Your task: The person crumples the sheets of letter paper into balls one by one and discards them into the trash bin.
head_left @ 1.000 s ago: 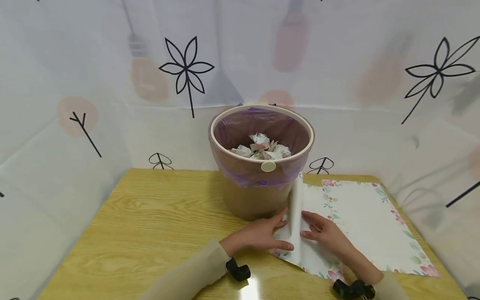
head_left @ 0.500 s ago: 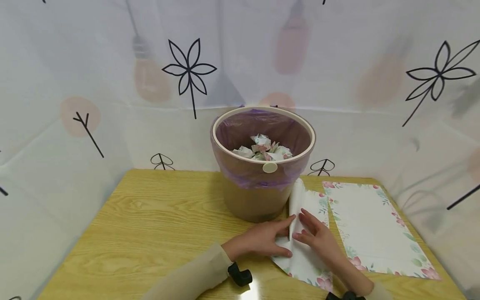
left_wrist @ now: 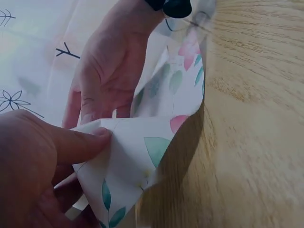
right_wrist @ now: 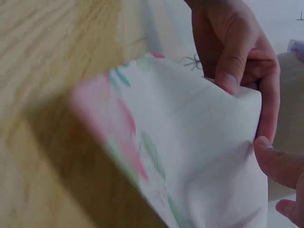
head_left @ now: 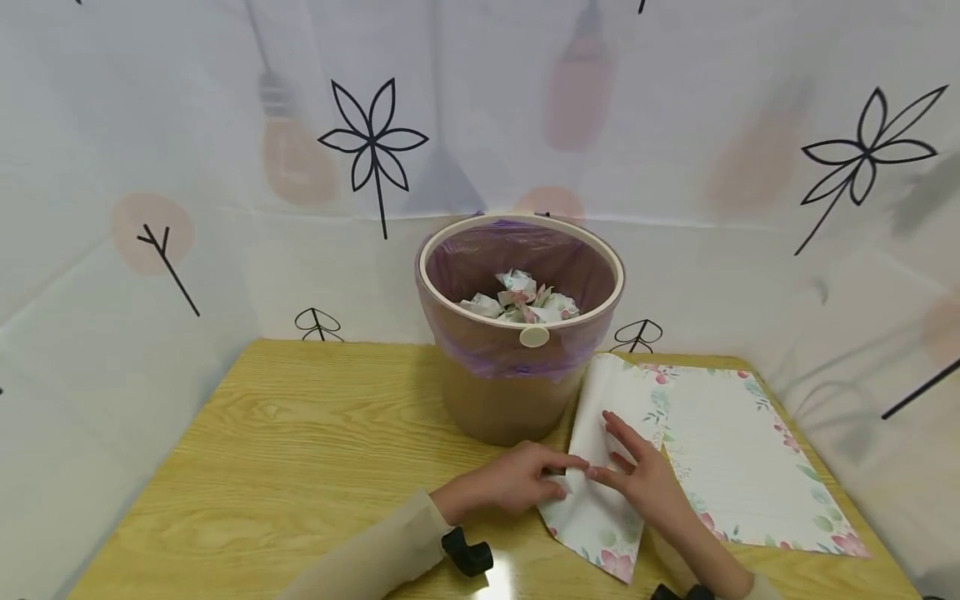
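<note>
Beyond your left grip (head_left: 517, 479) stands a tapering brown bin (head_left: 491, 408), its round mouth ringed by a smooth cream rim (head_left: 617, 275) with an oval tab (head_left: 535, 337) at the front. A thin, wrinkled purple liner (head_left: 525, 240) covers the inside and hangs down over the outer wall. Inside sit crumpled wads of floral paper (head_left: 517, 287), sharply creased, below the rim.

Your left grip pinches the folded sheet (head_left: 600, 521), thumb on its face and fingers behind. Your right grip (head_left: 648, 487) is fairly wide, fingers apart, its thumb touching that sheet's folded edge. The white paper sits between both grips, curled over along its left side, its flower-and-leaf border raised near you. Right of your right grip, a flat sheet (head_left: 742, 450) with a matching border lies on the yellowish wood-grain counter (head_left: 315, 450).
</note>
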{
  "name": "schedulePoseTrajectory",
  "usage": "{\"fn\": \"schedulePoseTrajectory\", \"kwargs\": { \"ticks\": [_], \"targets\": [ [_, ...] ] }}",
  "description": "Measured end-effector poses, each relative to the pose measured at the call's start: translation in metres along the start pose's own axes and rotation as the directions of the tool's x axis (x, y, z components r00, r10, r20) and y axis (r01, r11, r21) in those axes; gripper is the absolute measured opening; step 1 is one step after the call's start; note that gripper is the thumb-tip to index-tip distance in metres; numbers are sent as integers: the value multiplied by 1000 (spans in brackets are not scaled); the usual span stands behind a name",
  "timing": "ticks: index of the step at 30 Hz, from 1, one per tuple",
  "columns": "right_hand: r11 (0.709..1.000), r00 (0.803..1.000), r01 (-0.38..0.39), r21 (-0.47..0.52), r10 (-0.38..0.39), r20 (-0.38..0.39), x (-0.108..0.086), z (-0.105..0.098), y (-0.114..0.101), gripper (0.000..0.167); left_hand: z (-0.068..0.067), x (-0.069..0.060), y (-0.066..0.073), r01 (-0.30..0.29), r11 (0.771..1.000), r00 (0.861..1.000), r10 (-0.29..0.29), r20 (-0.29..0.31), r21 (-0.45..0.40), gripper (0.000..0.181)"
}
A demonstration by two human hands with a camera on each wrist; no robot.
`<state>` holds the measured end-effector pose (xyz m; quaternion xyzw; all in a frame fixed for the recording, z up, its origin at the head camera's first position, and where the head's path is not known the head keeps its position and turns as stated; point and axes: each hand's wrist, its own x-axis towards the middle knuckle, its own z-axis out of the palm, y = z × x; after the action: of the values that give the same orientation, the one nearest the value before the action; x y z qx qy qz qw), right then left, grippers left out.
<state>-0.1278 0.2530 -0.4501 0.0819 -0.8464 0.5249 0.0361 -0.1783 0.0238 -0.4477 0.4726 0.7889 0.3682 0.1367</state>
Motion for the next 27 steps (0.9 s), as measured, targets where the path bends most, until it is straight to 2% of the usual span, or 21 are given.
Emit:
{"fn": "schedulePoseTrajectory", "kwargs": {
  "ticks": [3,7,12,15,18,22,27],
  "targets": [
    [992,999,51,-113,-51,-1,2,-5,-6,92,-4,-3,3,-21,1000,1000,21,-15,-6,42],
    [967,996,92,-237,-90,19,4,-14,-12,98,-9,-6,6,-77,997,997,77,3,25,38],
    [932,990,140,-334,-130,53,9,-26,-17,105,-18,-10,12,-164,980,986,160,46,109,33],
    [916,989,144,-374,-137,45,11,-33,-17,106,-23,-13,16,-186,973,982,179,62,137,32],
    [912,984,176,-371,-165,60,12,-38,-16,104,-28,-16,18,-189,967,982,182,58,172,31],
    [904,963,261,-340,-219,158,10,-37,-12,103,-31,-17,16,-208,952,978,205,37,226,27],
    [903,925,341,-262,-273,266,8,-31,-8,103,-28,-13,13,-254,908,964,267,9,332,23]
  ]
}}
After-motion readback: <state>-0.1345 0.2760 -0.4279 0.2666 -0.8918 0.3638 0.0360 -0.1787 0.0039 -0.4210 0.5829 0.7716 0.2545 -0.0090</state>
